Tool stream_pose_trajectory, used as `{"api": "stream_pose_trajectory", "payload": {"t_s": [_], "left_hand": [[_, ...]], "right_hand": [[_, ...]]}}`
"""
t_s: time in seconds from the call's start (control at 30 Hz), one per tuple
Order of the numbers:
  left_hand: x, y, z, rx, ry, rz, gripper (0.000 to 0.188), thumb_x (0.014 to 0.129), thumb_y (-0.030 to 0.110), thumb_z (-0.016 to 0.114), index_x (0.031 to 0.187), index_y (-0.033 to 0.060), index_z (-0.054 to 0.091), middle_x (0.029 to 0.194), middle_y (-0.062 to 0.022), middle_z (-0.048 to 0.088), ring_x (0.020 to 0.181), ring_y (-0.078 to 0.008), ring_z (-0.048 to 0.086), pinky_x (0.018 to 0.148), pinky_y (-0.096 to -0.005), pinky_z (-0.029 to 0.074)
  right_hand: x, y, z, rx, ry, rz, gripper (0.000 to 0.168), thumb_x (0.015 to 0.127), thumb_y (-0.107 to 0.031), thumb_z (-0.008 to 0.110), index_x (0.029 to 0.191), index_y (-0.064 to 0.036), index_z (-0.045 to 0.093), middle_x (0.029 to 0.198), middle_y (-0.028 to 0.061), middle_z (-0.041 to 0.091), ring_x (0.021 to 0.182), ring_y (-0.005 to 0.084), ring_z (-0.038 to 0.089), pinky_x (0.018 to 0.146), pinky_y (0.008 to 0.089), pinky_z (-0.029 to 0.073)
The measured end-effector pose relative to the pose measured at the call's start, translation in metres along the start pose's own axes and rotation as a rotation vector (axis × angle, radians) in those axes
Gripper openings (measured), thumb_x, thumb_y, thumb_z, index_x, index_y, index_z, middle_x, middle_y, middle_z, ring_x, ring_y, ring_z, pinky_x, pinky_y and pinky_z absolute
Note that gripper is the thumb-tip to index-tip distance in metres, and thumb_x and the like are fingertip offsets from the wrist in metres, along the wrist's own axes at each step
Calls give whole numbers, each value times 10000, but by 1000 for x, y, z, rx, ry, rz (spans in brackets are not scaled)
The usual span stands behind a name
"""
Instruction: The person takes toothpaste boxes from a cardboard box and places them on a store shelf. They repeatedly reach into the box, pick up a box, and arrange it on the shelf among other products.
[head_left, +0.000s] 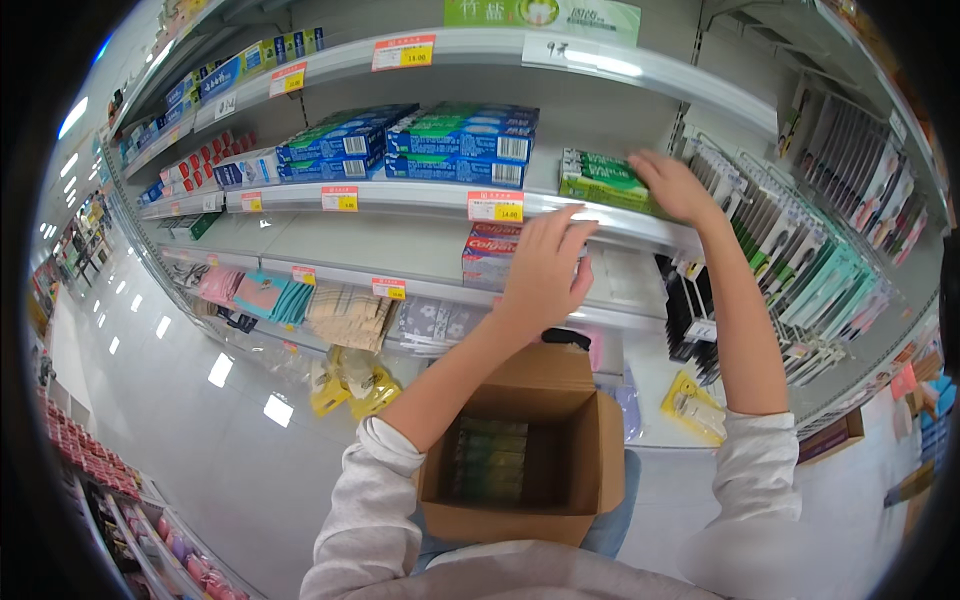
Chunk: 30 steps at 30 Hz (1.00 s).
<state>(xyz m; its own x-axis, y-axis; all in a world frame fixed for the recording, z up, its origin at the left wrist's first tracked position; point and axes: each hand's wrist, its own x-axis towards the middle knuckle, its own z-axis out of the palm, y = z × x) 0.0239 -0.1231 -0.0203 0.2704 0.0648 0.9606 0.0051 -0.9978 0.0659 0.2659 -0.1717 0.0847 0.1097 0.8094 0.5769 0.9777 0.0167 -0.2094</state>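
Note:
A small stack of green Darlie toothpaste boxes (604, 180) lies at the front of the middle shelf. My right hand (671, 184) is against the right end of these boxes, fingertips over their top; whether it grips them is hidden. Nothing is in my left hand (551, 259), raised before the shelf's front rail with fingers apart. Just behind it, red and white Colgate boxes (489, 255) stand on the shelf below, partly covered. Below my arms, an open cardboard box (517, 521) sits at my lap, with several greenish cartons (491, 457) inside on its left.
Blue and green toothpaste boxes (461, 142) are stacked left on the same shelf. Hanging toothbrush packs (780, 240) jut out at the right. Folded cloths (349, 315) lie on a lower shelf. Yellow plastic packs (356, 390) rest near the floor at left.

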Motion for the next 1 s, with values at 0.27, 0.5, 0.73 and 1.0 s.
{"api": "stream_pose_trajectory", "payload": {"t_s": [0.27,0.5,0.73,1.0], "left_hand": [[-155,38,-16,-324,-679,-108,195,815,80,665,1006,111,648,900,-90,686,794,-311,644,767,-441,528],[-289,32,29,-131,-1891,-377,282,814,288,692,1015,92,718,1049,-120,748,956,-342,715,818,-477,564],[-418,-11,22,34,-2084,-789,312,857,214,659,1120,75,753,1236,-172,694,1095,-347,689,927,-473,547],[-478,3,27,57,-1775,-768,340,824,272,703,1093,71,753,1195,-186,703,1099,-351,686,944,-468,546]], "right_hand": [[-117,-99,29,461,402,-121,147,962,-96,580,1044,-12,669,1007,110,732,895,218,700,820,333,526],[-316,-151,165,821,-557,146,202,950,-143,607,1115,-58,685,1004,139,725,950,343,682,818,422,538],[-400,-171,214,546,-1033,310,328,952,-234,598,1222,-54,642,1129,183,700,1055,396,647,895,481,521],[-409,-166,213,517,-989,302,340,952,-240,598,1240,-64,635,1122,190,704,1043,404,652,888,494,526]]}}
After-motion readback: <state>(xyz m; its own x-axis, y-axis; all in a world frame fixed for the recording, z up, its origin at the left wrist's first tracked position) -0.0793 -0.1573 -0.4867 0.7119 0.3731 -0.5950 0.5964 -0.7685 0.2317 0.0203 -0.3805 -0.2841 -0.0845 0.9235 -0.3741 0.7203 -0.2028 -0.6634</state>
